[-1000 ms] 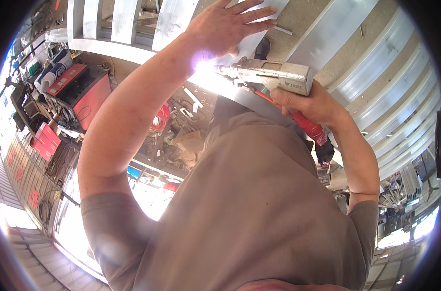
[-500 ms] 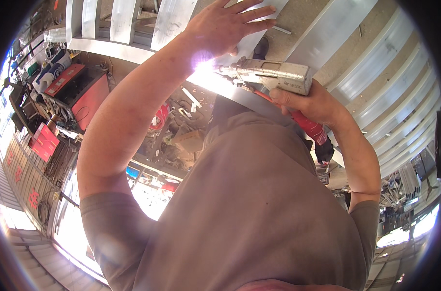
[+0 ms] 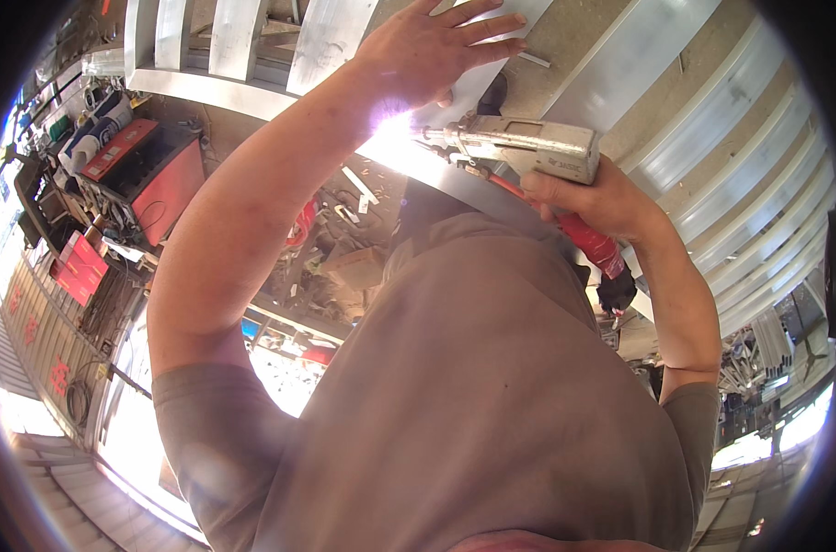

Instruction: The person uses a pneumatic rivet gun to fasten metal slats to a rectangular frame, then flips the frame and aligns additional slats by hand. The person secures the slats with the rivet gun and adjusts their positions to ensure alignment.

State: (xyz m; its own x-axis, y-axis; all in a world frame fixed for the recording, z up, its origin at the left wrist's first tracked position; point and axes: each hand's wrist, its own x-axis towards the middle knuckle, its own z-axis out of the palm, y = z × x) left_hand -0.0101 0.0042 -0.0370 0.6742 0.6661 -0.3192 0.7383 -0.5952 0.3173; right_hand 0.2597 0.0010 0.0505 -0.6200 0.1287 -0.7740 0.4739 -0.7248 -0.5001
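My right hand (image 3: pixel 591 198) is wrapped around the grip of a welding gun (image 3: pixel 533 145) with a worn, pale metallic body. Its nozzle points left, and a glaring white-violet arc (image 3: pixel 392 129) burns at the tip, hiding the spot being welded. Under the arc runs a flat, shiny metal bar (image 3: pixel 482 191), slanting down to the right. Beyond the arc, my left hand (image 3: pixel 432 53) is spread with its fingers apart over the metal, holding nothing; whether the palm touches it I cannot tell. My left forearm passes close by the glare.
Rows of silvery metal slats (image 3: pixel 634 64) stretch across the far side and down the right. A red cabinet-like machine (image 3: pixel 165 189) stands at the left. Scraps and a cardboard box (image 3: pixel 355 269) litter the ground. A red-wrapped cable (image 3: pixel 591 244) hangs below my right hand.
The welding gun and its arc have shifted slightly to the right along the metal, with my right hand. My left hand has barely moved and stays spread.
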